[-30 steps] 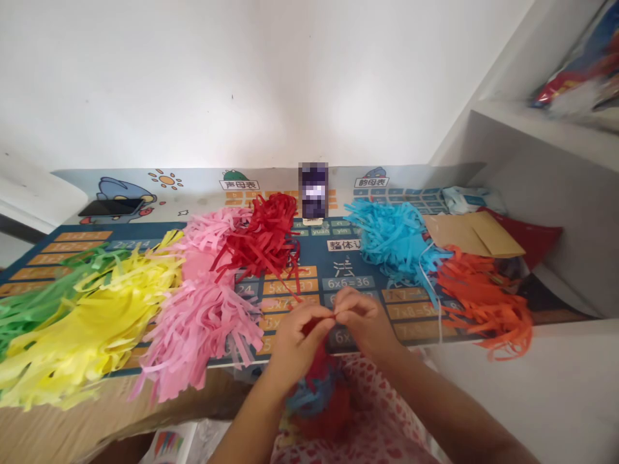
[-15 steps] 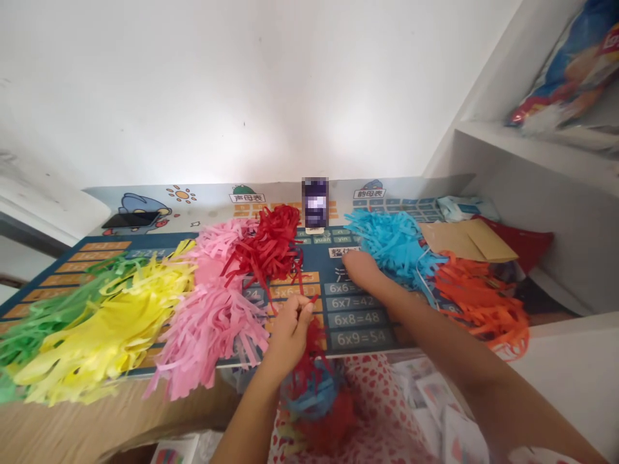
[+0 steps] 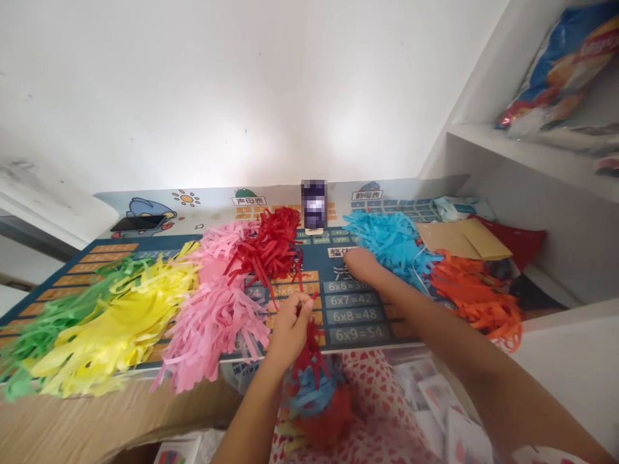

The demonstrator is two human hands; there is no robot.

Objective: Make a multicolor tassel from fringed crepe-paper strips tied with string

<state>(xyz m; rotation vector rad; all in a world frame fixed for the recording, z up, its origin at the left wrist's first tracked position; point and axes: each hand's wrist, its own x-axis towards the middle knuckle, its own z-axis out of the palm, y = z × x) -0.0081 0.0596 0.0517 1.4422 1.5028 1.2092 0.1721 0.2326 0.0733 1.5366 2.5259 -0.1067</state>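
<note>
My left hand (image 3: pixel 291 327) is closed in a pinch around a red tissue-paper tassel (image 3: pixel 312 348). A twisted red tip pokes out above the thumb, and the fringe hangs over the table's front edge. Below it, a blue tassel (image 3: pixel 312 390) and an orange-red one (image 3: pixel 329 419) lie over the patterned cloth on my lap. My right hand (image 3: pixel 362 265) is curled shut just left of the blue fringed paper (image 3: pixel 391 238); whatever its fingers hold is hidden. Between my hands and the wall lies a pile of red fringed paper (image 3: pixel 273 245).
Pink (image 3: pixel 217 322), yellow (image 3: pixel 120 328) and green fringed paper (image 3: pixel 72 309) cover the left of the table mat (image 3: pixel 358 316). Orange fringed paper (image 3: pixel 476 296) and a brown paper envelope (image 3: pixel 464 238) lie right. A phone (image 3: pixel 314 203) stands by the wall; a shelf (image 3: pixel 522 145) overhangs the right.
The camera view has shifted slightly. Both hands keep nearly the same places and grips, and the red tassel under my left hand hangs a little steadier.
</note>
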